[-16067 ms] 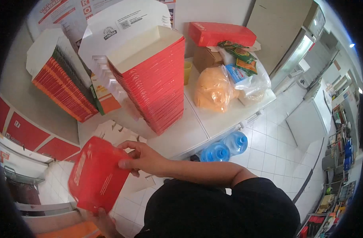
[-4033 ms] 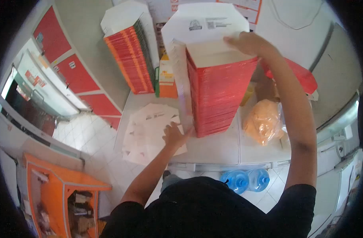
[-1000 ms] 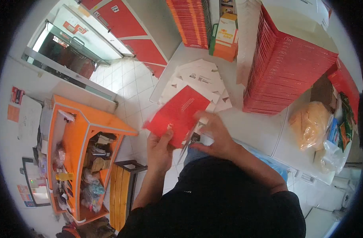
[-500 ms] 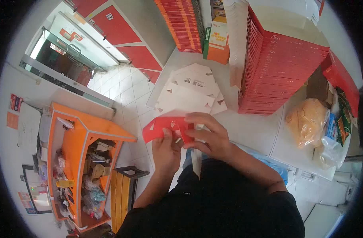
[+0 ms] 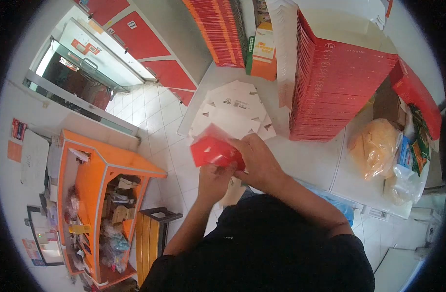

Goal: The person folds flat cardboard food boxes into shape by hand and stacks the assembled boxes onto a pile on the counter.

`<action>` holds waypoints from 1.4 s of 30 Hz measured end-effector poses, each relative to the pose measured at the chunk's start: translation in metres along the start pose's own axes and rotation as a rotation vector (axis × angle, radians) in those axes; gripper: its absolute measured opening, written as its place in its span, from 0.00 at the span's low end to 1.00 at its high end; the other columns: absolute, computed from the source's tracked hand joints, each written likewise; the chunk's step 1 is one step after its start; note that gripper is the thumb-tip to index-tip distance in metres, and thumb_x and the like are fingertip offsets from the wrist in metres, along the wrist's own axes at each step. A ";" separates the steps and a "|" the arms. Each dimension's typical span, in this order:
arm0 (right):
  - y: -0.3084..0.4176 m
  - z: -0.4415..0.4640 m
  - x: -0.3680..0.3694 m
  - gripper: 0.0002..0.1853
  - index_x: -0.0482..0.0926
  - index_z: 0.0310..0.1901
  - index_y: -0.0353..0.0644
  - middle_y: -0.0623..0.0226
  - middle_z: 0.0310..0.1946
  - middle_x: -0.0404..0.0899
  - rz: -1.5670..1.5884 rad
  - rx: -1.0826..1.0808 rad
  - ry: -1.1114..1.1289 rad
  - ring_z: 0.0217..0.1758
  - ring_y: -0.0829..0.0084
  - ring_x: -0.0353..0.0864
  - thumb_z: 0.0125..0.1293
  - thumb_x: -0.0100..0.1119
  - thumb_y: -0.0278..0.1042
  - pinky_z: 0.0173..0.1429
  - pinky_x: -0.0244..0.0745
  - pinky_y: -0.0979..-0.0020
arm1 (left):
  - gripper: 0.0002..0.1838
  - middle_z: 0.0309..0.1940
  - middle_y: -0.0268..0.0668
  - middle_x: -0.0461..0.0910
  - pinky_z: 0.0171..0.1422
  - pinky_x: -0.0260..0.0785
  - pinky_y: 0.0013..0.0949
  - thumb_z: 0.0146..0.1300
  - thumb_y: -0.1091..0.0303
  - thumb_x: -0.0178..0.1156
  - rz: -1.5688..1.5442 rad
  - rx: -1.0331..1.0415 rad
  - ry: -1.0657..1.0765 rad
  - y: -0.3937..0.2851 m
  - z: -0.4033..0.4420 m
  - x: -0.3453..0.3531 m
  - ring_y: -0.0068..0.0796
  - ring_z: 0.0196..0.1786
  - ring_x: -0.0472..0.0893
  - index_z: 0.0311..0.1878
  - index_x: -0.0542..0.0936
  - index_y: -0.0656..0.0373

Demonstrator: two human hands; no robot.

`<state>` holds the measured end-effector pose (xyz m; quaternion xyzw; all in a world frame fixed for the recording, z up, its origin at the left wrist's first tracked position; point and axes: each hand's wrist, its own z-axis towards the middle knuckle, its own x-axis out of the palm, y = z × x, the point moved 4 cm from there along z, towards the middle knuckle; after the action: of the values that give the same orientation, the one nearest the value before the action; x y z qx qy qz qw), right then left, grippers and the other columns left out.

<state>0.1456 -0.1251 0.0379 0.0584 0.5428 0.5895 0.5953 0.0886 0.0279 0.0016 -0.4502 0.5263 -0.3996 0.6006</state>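
A red cardboard box [image 5: 209, 149], partly folded and blurred by motion, is held up in front of my body at the table's near edge. My left hand [image 5: 215, 181] grips its lower edge from below, fingers closed. My right hand [image 5: 258, 159] is closed around its right side, and its fingertips are partly hidden by the card. Just beyond the box, flat cardboard blanks [image 5: 235, 108] lie on the table with their pale printed side up. Something pale hangs below my hands, too unclear to name.
A tall stack of red cardboard [image 5: 340, 87] stands on the white table [image 5: 313, 160] at right. Behind are an orange-edged stack [image 5: 218, 34] and an orange-and-white carton [image 5: 263, 53]. A clear bag [image 5: 374, 146] sits far right. An orange shelf unit [image 5: 106, 155] and bench [image 5: 152, 228] stand left.
The red box has turned and tilted upward, showing more of its red face. My left hand has shifted right, closer to my right hand. The view has moved slightly.
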 end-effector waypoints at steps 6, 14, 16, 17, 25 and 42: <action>-0.032 -0.027 -0.003 0.26 0.71 0.61 0.39 0.51 0.56 0.76 -0.006 -0.181 0.159 0.65 0.50 0.73 0.68 0.71 0.38 0.69 0.70 0.52 | 0.11 0.33 0.52 0.86 0.47 0.76 0.44 0.67 0.71 0.64 0.433 0.012 0.523 0.018 -0.028 -0.013 0.46 0.41 0.88 0.51 0.82 0.63; -0.023 -0.059 0.012 0.13 0.77 0.49 0.39 0.47 0.45 0.81 0.351 0.132 0.471 0.47 0.42 0.82 0.75 0.59 0.41 0.54 0.75 0.49 | 0.42 0.26 0.34 0.85 0.56 0.72 0.41 0.62 0.69 0.72 0.297 -0.276 0.378 -0.020 -0.037 -0.005 0.38 0.37 0.84 0.75 0.59 0.56; -0.023 -0.066 0.017 0.12 0.79 0.47 0.39 0.46 0.43 0.82 0.436 0.190 0.634 0.44 0.40 0.81 0.76 0.58 0.40 0.52 0.75 0.50 | 0.41 0.31 0.36 0.86 0.62 0.68 0.45 0.61 0.67 0.74 0.511 -0.127 0.432 -0.030 -0.039 -0.006 0.39 0.42 0.84 0.74 0.62 0.56; -0.030 -0.069 0.023 0.12 0.79 0.46 0.39 0.46 0.41 0.82 0.452 0.140 0.637 0.44 0.39 0.81 0.77 0.57 0.40 0.52 0.75 0.50 | 0.41 0.33 0.36 0.86 0.65 0.66 0.48 0.60 0.65 0.75 0.621 -0.040 0.454 -0.034 -0.037 -0.006 0.40 0.44 0.84 0.73 0.64 0.56; -0.028 -0.026 0.014 0.22 0.84 0.45 0.31 0.78 0.29 0.80 0.918 0.483 0.181 0.37 0.84 0.76 0.82 0.52 0.46 0.44 0.75 0.73 | 0.52 0.69 0.63 0.61 0.71 0.61 0.62 0.41 0.43 0.86 0.616 0.431 -0.161 -0.056 -0.041 0.019 0.67 0.69 0.68 0.69 0.74 0.49; 0.036 0.064 -0.344 0.25 0.83 0.53 0.31 0.46 0.49 0.85 -0.209 0.108 -0.513 0.54 0.57 0.85 0.68 0.67 0.49 0.57 0.77 0.60 | 0.48 0.69 0.47 0.71 0.75 0.58 0.53 0.42 0.43 0.83 -0.140 1.449 -0.199 -0.307 0.062 0.025 0.52 0.73 0.67 0.63 0.77 0.62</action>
<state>0.2663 -0.3415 0.2882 0.1811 0.4080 0.4611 0.7669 0.1515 -0.0728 0.2924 -0.0071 0.0431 -0.6420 0.7655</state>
